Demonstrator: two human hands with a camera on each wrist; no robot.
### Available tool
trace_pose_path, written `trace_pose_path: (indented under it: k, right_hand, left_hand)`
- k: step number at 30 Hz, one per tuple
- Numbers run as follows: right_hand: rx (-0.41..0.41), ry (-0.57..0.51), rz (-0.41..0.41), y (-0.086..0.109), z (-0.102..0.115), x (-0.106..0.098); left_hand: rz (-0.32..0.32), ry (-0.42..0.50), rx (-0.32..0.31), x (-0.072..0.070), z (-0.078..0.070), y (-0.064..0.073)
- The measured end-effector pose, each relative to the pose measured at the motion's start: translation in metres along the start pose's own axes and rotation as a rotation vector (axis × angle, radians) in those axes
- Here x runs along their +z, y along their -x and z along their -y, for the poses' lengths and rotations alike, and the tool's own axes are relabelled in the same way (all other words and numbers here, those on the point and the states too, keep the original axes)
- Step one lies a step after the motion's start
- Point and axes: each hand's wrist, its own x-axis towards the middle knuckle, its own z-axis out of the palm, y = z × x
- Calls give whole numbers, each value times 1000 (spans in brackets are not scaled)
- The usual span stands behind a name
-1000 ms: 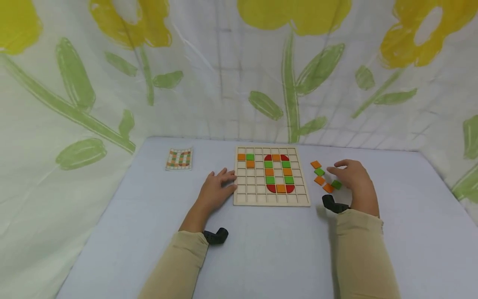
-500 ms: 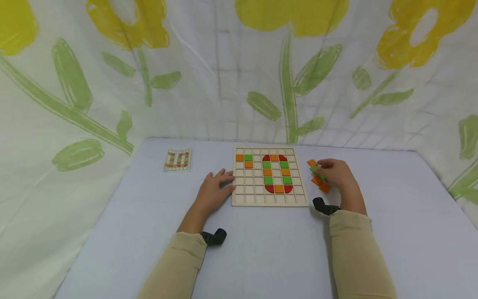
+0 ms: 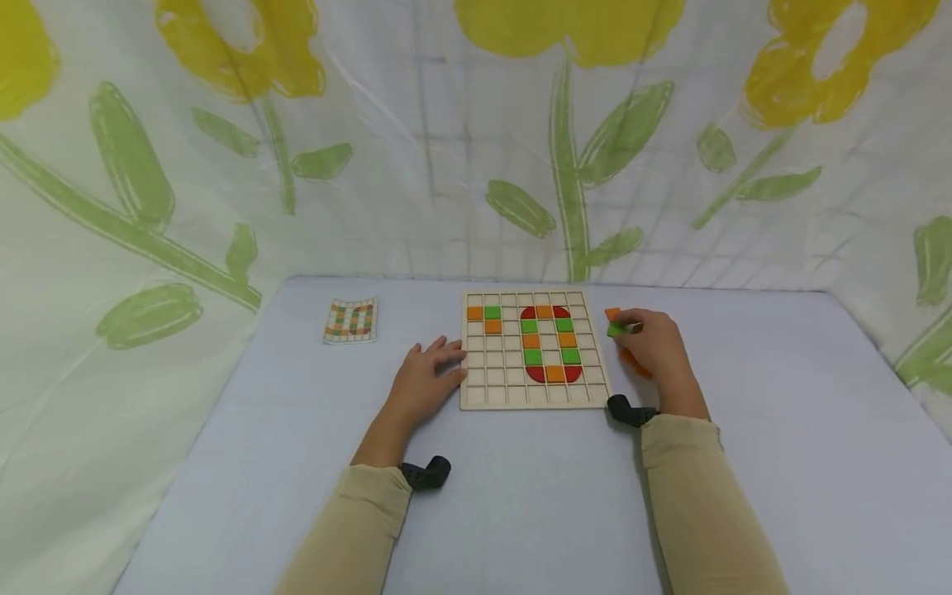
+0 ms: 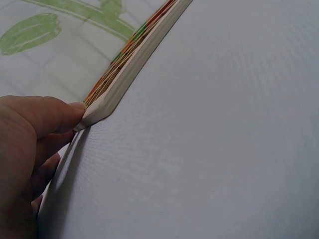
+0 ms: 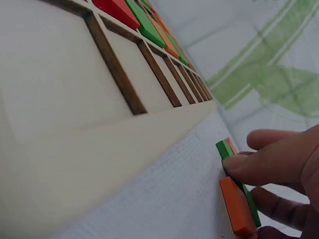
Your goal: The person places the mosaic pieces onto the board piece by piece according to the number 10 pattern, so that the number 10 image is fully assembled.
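A wooden grid board (image 3: 483, 395) lies on the table with red, orange and green tiles set in its squares. My left hand (image 3: 424, 384) rests at the board's left edge, its fingers loosely extended and the thumb touching the rim, as the left wrist view shows too. Just right of the board, my right hand (image 3: 658, 343) pinches a green tile (image 5: 223, 148) between thumb and fingers. Close under the fingers is an orange tile (image 5: 237, 206), with more green showing behind it. Another orange tile (image 3: 612, 314) lies beyond the fingertips. The hand partly hides these loose tiles.
A small patterned card (image 3: 351, 321) with a coloured grid lies at the table's back left. Behind the table (image 3: 521, 496) hangs a white curtain (image 3: 394, 223) printed with yellow flowers and green leaves. A black wrist camera (image 3: 630, 411) sits close to the board's lower right corner.
My right hand has moved left and down over the loose tiles, and its fingers have closed on a green tile. The left hand has stayed at the board's edge.
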Motion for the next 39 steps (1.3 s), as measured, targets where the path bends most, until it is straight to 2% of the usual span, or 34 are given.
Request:
trace_pose_path:
  k: [6, 15, 18, 20, 23, 26, 29, 33, 39]
  right_hand:
    - [44, 34, 55, -2, 3, -2]
    - [41, 40, 42, -5, 10, -1]
    - [2, 13, 21, -3, 22, -2]
    - [-60, -2, 15, -2, 36, 2]
    - [-167, -18, 52, 4, 62, 16]
    - [-222, 9, 135, 11, 88, 39]
    - [-256, 78, 189, 14, 105, 63]
    - [-278, 172, 160, 14, 118, 85]
    - [-249, 218, 112, 13, 126, 93]
  left_hand:
    - [-2, -3, 4, -3, 2, 1]
    - [-17, -7, 21, -9, 3, -2]
    - [-25, -13, 24, -10, 3, -3]
    - [-29, -14, 24, -10, 3, -4]
    - [-25, -3, 20, -7, 3, -5]
    - [-14, 6, 17, -2, 3, -5]
    - [-13, 10, 13, 2, 5, -3]
    - [-16, 9, 23, 6, 5, -1]
    - [-26, -12, 37, 2, 5, -1]
